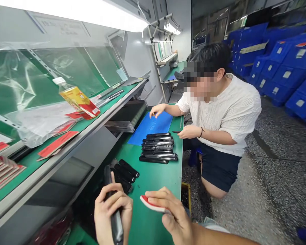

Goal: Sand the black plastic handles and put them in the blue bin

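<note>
My left hand (113, 209) curls closed around a long glossy black plastic bar (116, 226), its middle hidden behind my fingers. My right hand (170, 212) pinches a flat red-and-white foam strip (149, 203), its end buried under my fingertips. Matte black bars (124, 175), half shadowed, lie near on the green bench mat (153, 217).

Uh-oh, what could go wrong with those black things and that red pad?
The long black piece could slip from the left hand, and the red-and-white pad pinched by the right hand might drop too. The loose black pieces are heaped near the edge of the green bench, so a bump might knock them off. The bottle with the yellow label lies tilted on the shelf and could perhaps roll.
</note>
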`<state>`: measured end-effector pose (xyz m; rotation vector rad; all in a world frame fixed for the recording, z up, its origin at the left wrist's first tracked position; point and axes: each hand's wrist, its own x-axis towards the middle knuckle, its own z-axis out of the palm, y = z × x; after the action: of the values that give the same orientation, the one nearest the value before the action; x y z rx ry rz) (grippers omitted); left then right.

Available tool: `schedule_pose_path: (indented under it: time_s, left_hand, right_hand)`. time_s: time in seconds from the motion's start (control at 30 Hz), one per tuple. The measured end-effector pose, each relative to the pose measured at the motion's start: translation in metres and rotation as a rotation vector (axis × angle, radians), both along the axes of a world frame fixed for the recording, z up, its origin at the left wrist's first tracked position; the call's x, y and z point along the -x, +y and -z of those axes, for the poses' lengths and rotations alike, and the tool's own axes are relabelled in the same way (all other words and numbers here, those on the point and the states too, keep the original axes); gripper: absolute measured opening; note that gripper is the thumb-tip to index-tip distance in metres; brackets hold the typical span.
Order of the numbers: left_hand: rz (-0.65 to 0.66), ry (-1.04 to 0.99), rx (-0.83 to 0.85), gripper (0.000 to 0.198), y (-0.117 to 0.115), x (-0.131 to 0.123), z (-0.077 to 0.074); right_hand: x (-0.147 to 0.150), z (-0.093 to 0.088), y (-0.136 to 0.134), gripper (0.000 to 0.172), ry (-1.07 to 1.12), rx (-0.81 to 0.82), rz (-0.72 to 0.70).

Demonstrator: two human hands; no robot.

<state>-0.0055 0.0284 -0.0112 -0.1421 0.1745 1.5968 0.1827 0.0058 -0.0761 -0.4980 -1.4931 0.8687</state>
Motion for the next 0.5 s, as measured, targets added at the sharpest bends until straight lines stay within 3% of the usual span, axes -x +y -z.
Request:
schedule_pose_path:
  time_s: [0.17, 0.37, 0.5]
  left_hand:
    - [0.104, 0.12, 0.093, 0.01, 0.001, -0.015, -0.009]
    - [-0.096, 0.073, 0.225, 0.026, 0.012, -0.03, -0.011]
    - [-0.066, 0.07, 0.217, 0.027, 0.011, -0.03, -0.01]
  right_hand:
    - [-0.004, 0.013, -0.013, 0.051, -0.026, 0.148, -0.012]
    - [0.008, 0.011, -0.013, 0.05, -0.159, 0.04, 0.2]
    - [0.038, 0.023, -0.026, 0.05, -0.172, -0.09, 0.291]
